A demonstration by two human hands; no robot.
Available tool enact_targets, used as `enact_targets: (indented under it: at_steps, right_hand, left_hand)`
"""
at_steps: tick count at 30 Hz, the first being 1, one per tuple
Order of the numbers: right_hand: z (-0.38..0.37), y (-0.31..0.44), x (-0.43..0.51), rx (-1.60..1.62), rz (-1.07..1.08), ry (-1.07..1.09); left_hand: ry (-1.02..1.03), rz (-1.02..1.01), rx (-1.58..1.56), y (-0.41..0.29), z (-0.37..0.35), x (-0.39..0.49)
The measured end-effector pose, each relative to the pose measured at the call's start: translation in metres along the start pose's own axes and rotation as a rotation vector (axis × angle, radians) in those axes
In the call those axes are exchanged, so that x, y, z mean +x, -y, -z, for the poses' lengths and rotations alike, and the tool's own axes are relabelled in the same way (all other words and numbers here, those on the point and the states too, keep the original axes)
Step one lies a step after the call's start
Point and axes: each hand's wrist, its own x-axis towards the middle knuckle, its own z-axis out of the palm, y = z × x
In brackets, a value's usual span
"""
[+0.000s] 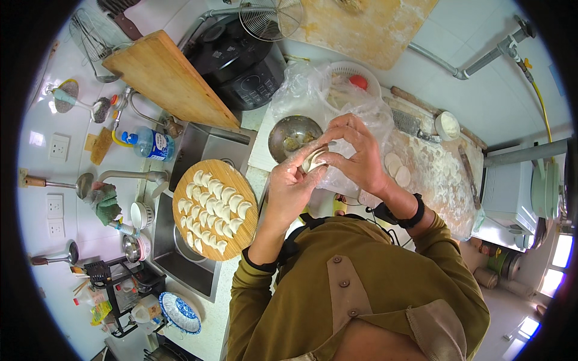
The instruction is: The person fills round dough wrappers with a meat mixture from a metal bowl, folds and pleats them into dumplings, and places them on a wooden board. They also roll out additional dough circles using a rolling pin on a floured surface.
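Between both hands is a folded dumpling (314,160), pinched at its edge. My left hand (291,187) holds it from the left and my right hand (361,155) from the right, with floury fingers. Just behind them stands a metal bowl (289,128) with some filling at its bottom. Rows of shaped dumplings lie on a round wooden board (185,176) at the left, which rests over the sink. A few round dough wrappers (397,169) lie on the floured board (433,180) to the right of my right hand.
Beyond the bowl are a plastic bag (300,90) and a white colander (375,79). A cleaver (405,122), a small bowl of flour (447,126) and a thin rolling pin (469,173) are at the right. A sink (185,270), cutting board (171,81) and black cooker (244,67) stand left.
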Motion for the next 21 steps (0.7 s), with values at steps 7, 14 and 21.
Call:
enact_targets:
  at_steps: [7, 14, 21]
  right_hand:
    - [-0.001, -0.005, 0.002, 0.077, -0.080, 0.091]
    - [-0.006, -0.003, 0.004, 0.015, -0.006, 0.081]
    - [-0.017, 0.008, 0.006, 0.012, 0.062, -0.010]
  left_hand:
    - [-0.042, -0.034, 0.081, 0.006, 0.002, 0.006]
    - [-0.020, 0.015, 0.009, 0.015, 0.006, 0.011]
    - [-0.096, 0.085, -0.178, 0.017, 0.010, 0.002]
